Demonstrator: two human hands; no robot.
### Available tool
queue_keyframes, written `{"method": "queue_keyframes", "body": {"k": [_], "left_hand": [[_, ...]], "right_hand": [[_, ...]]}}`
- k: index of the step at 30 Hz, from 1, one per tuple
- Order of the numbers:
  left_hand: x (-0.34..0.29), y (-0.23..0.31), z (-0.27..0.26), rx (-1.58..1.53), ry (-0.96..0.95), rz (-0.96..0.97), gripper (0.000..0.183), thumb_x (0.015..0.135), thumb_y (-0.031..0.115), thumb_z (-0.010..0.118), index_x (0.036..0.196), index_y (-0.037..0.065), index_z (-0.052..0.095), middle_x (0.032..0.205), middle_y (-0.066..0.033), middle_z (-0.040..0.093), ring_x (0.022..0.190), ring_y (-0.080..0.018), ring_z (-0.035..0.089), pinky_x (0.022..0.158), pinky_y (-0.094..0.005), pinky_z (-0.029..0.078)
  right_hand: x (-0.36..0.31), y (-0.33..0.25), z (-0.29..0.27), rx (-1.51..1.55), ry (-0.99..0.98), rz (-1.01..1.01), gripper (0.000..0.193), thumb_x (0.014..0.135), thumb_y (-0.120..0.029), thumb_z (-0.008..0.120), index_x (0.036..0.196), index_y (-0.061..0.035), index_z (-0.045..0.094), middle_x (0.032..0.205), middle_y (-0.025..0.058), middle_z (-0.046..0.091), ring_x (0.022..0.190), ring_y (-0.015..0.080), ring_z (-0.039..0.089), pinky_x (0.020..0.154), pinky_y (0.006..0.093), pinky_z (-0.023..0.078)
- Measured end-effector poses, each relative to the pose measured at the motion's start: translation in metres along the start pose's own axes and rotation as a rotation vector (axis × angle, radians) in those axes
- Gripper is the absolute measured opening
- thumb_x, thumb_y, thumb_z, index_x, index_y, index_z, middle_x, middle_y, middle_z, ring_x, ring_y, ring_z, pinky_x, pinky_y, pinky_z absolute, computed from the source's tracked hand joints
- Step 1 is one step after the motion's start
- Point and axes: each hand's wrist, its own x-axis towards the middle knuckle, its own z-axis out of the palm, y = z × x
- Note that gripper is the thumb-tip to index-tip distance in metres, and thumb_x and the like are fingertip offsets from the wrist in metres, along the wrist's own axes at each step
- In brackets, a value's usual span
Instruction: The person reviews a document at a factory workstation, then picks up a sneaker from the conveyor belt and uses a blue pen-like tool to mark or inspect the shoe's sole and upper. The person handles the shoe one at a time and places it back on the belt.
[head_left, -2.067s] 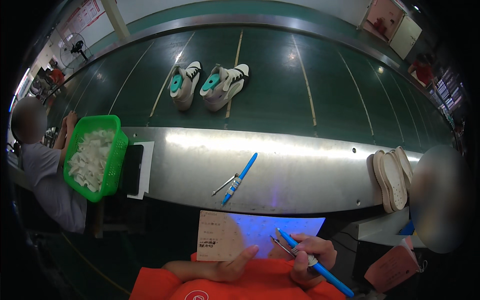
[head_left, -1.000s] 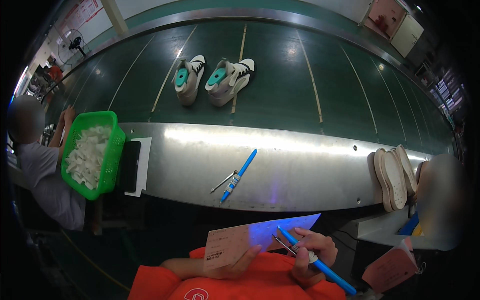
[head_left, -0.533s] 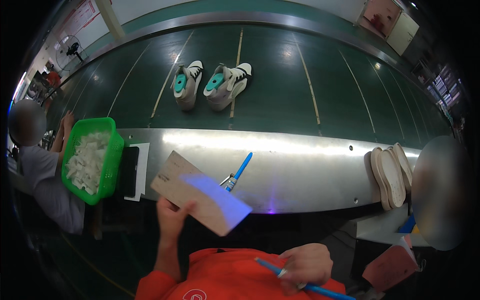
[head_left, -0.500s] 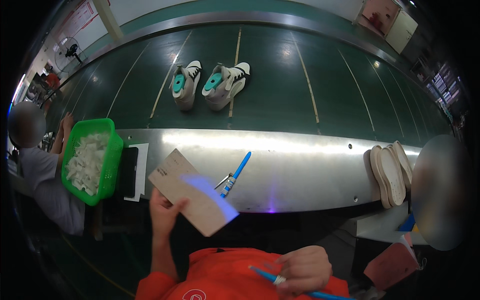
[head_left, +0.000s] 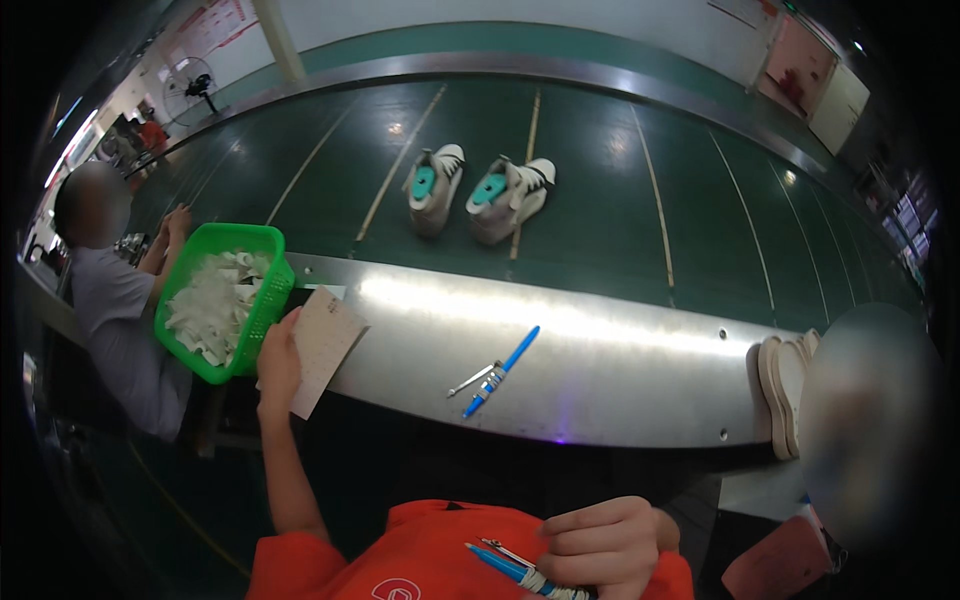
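Note:
My left hand [head_left: 280, 358] is closed on a beige rectangular board [head_left: 328, 350], held tilted over the bench's near edge beside the green basket. Close to my chest, my right hand [head_left: 605, 545] grips a blue pen [head_left: 508, 567] with a thin metal rod and a pale wrapping at its front; its rear end is hidden. A second blue pen [head_left: 515, 352], bound to a small metal rod, lies on the steel bench [head_left: 640, 370] and is touched by neither hand.
A green basket [head_left: 282, 270] full of small white pieces stands at the left. Beyond the bench, a pair of pale shoes [head_left: 435, 195] sits on the green conveyor [head_left: 590, 230]. Pale soles [head_left: 775, 385] lean at the right near a blurred person. Another person [head_left: 125, 290] works at far left.
My left hand has carried the board leftward, turning it more upright next to the basket. The right hand still holds the pen, its metal rod now showing. The whole view has shifted.

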Motion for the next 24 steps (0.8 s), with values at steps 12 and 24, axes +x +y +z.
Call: {"method": "queue_keyframes", "body": {"k": [12,24], "left_hand": [[0.025,-0.053,0.059,0.237,0.360,-0.034,0.032,0.084,0.001,0.044,0.114,0.003,0.053,0.107,-0.0142,0.053,0.102,-0.0326,0.049,0.088,-0.0395,0.040],[-0.030,0.122,0.052,-0.243,0.023,0.396,0.027,0.072,0.020,0.070,0.091,0.005,0.060,0.090,-0.0097,0.059,0.082,-0.0253,0.056,0.073,-0.0346,0.045]], "right_hand": [[-0.034,-0.021,0.005,0.532,0.047,0.052,0.031,0.083,-0.006,0.048,0.113,-0.0167,0.050,0.060,0.0094,0.053,0.043,0.0173,0.048,0.043,0.0264,0.041],[-0.029,-0.024,0.008,0.547,0.094,0.070,0.014,0.086,-0.009,0.048,0.097,-0.0117,0.056,0.058,0.0089,0.051,0.043,0.0186,0.047,0.042,0.0267,0.038]]}}
